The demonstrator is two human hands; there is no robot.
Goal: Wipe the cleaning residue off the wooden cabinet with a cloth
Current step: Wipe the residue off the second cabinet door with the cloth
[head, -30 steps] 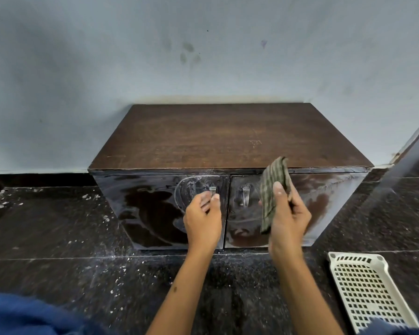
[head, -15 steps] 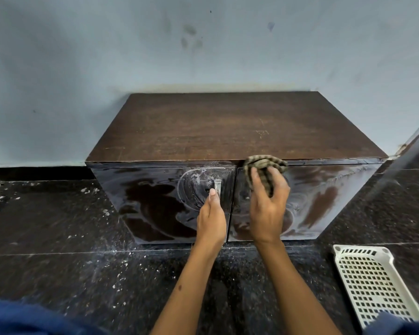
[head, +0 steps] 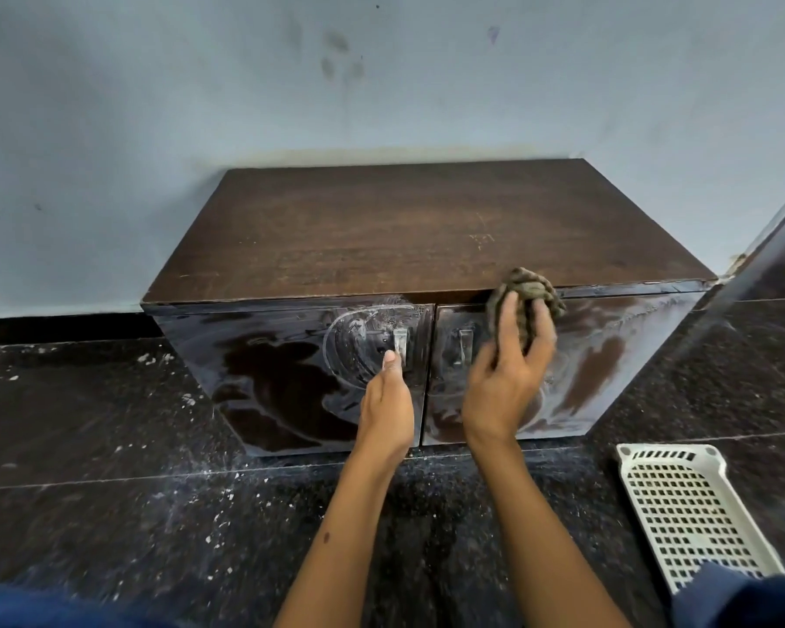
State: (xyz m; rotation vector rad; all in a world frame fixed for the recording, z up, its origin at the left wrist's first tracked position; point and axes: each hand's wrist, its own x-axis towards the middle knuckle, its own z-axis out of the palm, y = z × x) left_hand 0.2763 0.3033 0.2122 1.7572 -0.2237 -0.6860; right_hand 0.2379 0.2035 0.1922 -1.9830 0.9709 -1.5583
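Observation:
A low dark wooden cabinet (head: 427,233) stands against the wall, its two glossy front doors streaked with whitish cleaning residue. My right hand (head: 506,378) grips a bunched striped cloth (head: 529,292) and presses it on the upper left part of the right door, near the top edge. My left hand (head: 388,401) rests against the left door, fingertips at its small metal handle (head: 399,344). The right door's handle (head: 465,344) shows just left of my right hand.
A white perforated plastic basket (head: 685,514) lies on the dark speckled floor (head: 109,491) at the right. A pale blue wall rises behind the cabinet. A dark panel edge (head: 771,247) slants in at the far right. Blue fabric shows at the bottom corners.
My right hand brought the hanging cloth up to the right door, bunched it, and slid it rightward along the upper edge. My left hand stayed at the left door's handle. The view moved closer.

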